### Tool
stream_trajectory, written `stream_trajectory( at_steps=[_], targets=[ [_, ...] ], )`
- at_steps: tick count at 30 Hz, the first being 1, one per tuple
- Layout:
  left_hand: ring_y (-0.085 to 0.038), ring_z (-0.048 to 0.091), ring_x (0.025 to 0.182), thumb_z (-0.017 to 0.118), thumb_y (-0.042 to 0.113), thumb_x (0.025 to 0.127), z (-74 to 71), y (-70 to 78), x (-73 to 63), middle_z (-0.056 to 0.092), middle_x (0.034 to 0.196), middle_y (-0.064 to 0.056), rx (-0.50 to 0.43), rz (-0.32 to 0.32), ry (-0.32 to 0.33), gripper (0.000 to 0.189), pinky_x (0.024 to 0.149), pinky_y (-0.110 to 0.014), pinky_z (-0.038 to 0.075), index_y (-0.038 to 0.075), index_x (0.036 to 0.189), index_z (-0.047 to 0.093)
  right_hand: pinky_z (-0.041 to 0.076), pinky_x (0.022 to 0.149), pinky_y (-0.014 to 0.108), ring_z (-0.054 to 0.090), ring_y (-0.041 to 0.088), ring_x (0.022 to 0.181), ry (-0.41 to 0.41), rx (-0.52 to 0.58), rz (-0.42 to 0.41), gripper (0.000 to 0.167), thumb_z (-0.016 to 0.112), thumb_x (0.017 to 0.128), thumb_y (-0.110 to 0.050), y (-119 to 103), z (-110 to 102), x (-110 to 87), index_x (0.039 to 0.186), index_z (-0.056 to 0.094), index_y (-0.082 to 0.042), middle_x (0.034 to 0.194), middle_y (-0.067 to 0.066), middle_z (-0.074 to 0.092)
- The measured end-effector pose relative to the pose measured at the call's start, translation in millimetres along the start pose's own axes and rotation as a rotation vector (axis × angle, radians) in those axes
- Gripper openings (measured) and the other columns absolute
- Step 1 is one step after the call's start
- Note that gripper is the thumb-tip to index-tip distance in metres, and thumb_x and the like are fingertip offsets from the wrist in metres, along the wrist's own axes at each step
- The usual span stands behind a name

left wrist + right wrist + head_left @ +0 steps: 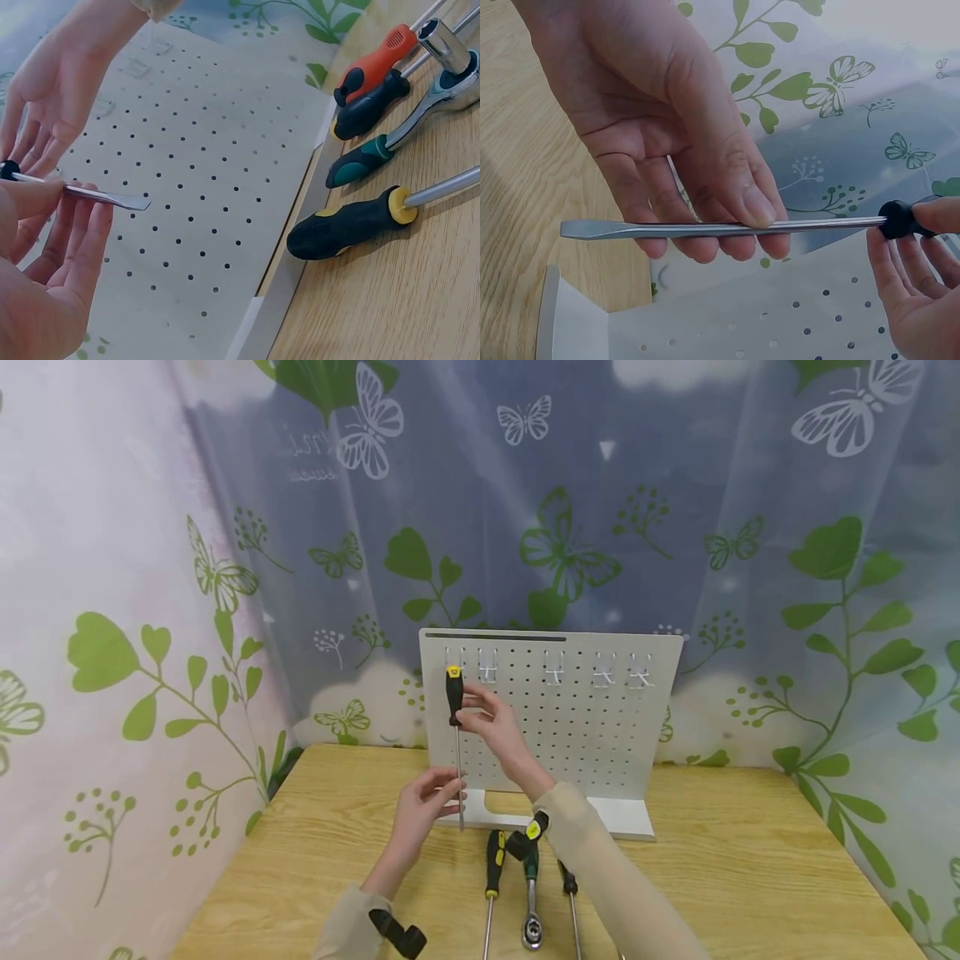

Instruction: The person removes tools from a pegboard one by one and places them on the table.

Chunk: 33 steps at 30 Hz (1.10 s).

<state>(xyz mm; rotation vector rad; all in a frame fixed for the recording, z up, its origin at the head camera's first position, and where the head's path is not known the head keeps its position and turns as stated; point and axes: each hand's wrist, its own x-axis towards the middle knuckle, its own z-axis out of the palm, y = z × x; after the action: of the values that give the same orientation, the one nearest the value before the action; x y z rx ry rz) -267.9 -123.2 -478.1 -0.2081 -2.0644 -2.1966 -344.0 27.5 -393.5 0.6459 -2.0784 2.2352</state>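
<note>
A flathead screwdriver (454, 697) with a black handle and yellow end stands upright, handle up, in front of the white pegboard (555, 735). My right hand (491, 722) pinches it at the lower end of the handle. Lower down, my left hand (423, 814) pinches the metal shaft between thumb and fingers, as the right wrist view shows with the left hand (667, 142) near the flat tip. The handle top is close to the leftmost clear hook (454, 655); whether they touch I cannot tell.
More clear hooks (553, 668) line the board's top. On the wooden table (750, 860) before it lie a black-and-yellow screwdriver (495, 864), a green-handled ratchet (532, 893), a black-handled screwdriver (568, 881) and an orange-and-black screwdriver (381, 60). A patterned curtain (450, 485) hangs behind.
</note>
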Motion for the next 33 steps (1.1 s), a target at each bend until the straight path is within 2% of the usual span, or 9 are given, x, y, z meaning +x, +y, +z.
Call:
stream_trajectory(
  at_steps=[14,22,27,33],
  targets=[
    [-0.017,0.069,0.090,0.070,0.018,0.097,-0.4,5.4,-7.5,0.070,0.106,-0.011,-0.025,0.007,-0.016,0.025,0.079,-0.033,0.063,0.001,0.116,0.068,0.059,0.094,0.039,0.068,0.019,0.101,-0.024,0.000,-0.016,0.052,0.065,0.097,-0.003,-10.6,0.0,-8.5,0.146,0.049,-0.004,0.132,0.024,0.060],
    [-0.016,0.069,0.088,0.069,0.017,0.098,-3.2,9.3,-15.4,0.069,0.106,-0.015,-0.023,0.027,-0.020,0.028,0.077,-0.032,0.063,-0.003,0.117,0.067,0.058,0.095,0.040,0.069,0.023,0.104,-0.057,-0.014,-0.028,0.055,0.066,0.097,-0.004,-14.9,0.5,-11.4,0.148,0.047,-0.004,0.133,0.025,0.060],
    [-0.017,0.069,0.089,0.070,0.017,0.097,-6.9,13.0,-22.8,0.069,0.108,-0.017,-0.023,0.017,-0.011,0.026,0.078,-0.032,0.063,-0.001,0.116,0.068,0.058,0.096,0.042,0.068,0.030,0.110,-0.077,-0.019,-0.028,0.057,0.067,0.096,-0.004,-18.8,3.8,-13.8,0.149,0.046,-0.006,0.135,0.024,0.060],
    [-0.017,0.069,0.090,0.070,0.012,0.096,-10.5,16.6,-33.6,0.070,0.108,-0.015,-0.021,-0.016,-0.004,0.024,0.079,-0.032,0.063,-0.003,0.115,0.067,0.054,0.100,0.045,0.068,0.030,0.110,-0.100,-0.026,-0.027,0.057,0.067,0.096,-0.004,-21.3,7.4,-17.7,0.149,0.046,-0.008,0.135,0.022,0.060]
  ],
)
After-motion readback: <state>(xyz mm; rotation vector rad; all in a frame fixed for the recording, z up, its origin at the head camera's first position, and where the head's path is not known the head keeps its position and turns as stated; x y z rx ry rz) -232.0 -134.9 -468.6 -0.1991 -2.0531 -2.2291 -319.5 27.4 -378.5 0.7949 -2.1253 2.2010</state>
